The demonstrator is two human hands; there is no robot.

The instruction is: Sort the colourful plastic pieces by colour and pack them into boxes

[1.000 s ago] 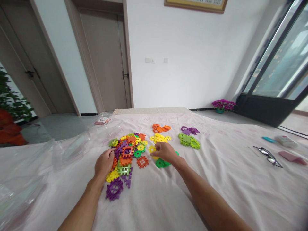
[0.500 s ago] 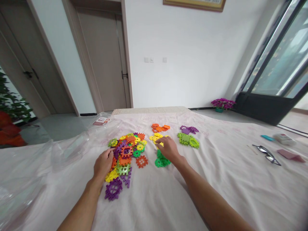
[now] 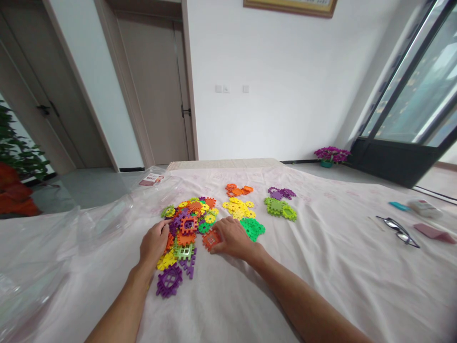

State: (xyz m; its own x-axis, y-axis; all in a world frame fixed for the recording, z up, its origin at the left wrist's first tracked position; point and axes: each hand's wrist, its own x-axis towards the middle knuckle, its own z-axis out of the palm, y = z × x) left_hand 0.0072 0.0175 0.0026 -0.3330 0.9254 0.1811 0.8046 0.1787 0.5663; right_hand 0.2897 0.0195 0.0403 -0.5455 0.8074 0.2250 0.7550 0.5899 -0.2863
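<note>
A mixed pile of plastic interlocking toy pieces (image 3: 185, 238) lies on the cloth in front of me, in orange, purple, yellow and green. My left hand (image 3: 154, 240) rests against the pile's left side, its index finger stretched onto it and the thumb slightly apart. My right hand (image 3: 232, 237) has its thumb and fingers on opposite edges of an orange window-shaped piece (image 3: 210, 240), just right of the pile. Beyond that hand are a group of yellow flower-shaped pieces (image 3: 238, 208) and a group of green pieces (image 3: 254, 229).
Farther back lie orange pieces (image 3: 238, 190), purple pieces (image 3: 281, 193) and light green pieces (image 3: 280, 209). Clear plastic packaging (image 3: 103, 221) spreads over the left side. Eyeglasses (image 3: 398, 232), a pink cloth (image 3: 433, 232) and a blue item (image 3: 399, 206) sit on the right.
My right hand has moved from the yellow pieces down and left to the orange window-shaped piece. The yellow and green groups show more fully. My left hand stays at the pile.
</note>
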